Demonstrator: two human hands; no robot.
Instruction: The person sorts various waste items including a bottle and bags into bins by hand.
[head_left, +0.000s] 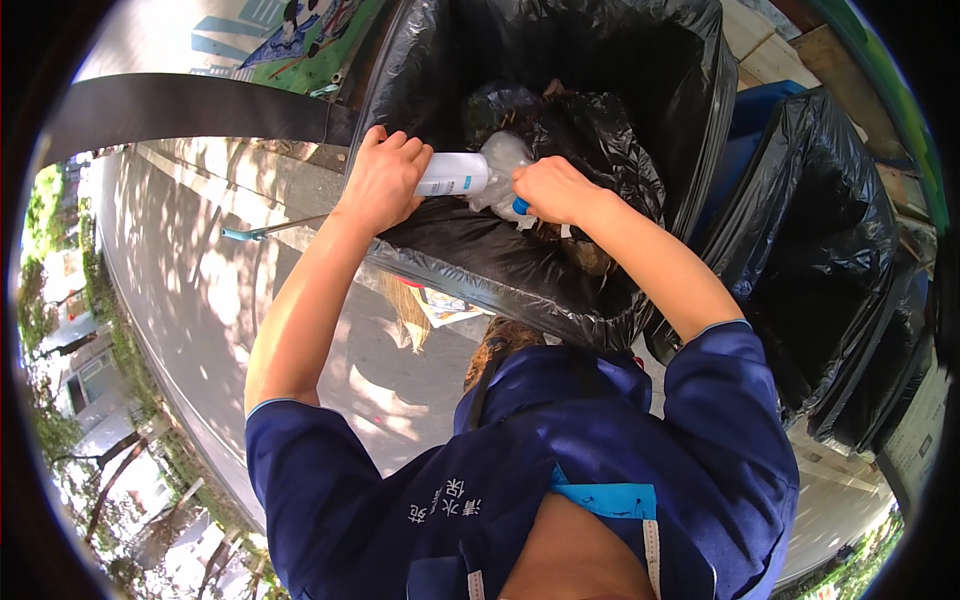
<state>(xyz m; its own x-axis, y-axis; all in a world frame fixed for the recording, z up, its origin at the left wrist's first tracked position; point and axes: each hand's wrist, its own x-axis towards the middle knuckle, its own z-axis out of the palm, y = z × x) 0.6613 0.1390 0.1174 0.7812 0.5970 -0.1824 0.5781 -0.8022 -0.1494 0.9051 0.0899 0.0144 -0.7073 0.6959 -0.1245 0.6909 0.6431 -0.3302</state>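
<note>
My left hand (388, 178) grips a white plastic bottle (454, 173) with printed writing. The bottle lies nearly level, its neck end pointing right, over a large bin lined with a black plastic bag (450, 232). Close to the neck, my right hand (559, 189) has its fingers curled around a small blue cap (520, 205), which is apart from the bottle. Below and behind both hands, a crumpled clear plastic bag (504, 150) rests among other refuse. Part of the refuse is hidden under my right forearm.
More bins with black liners (817, 247) stand at the right. A long handle with a blue-green end (244, 234) sticks out at the left of the large bin. Broom bristles (405, 307) show below its rim. Paved ground (180, 225) stretches left.
</note>
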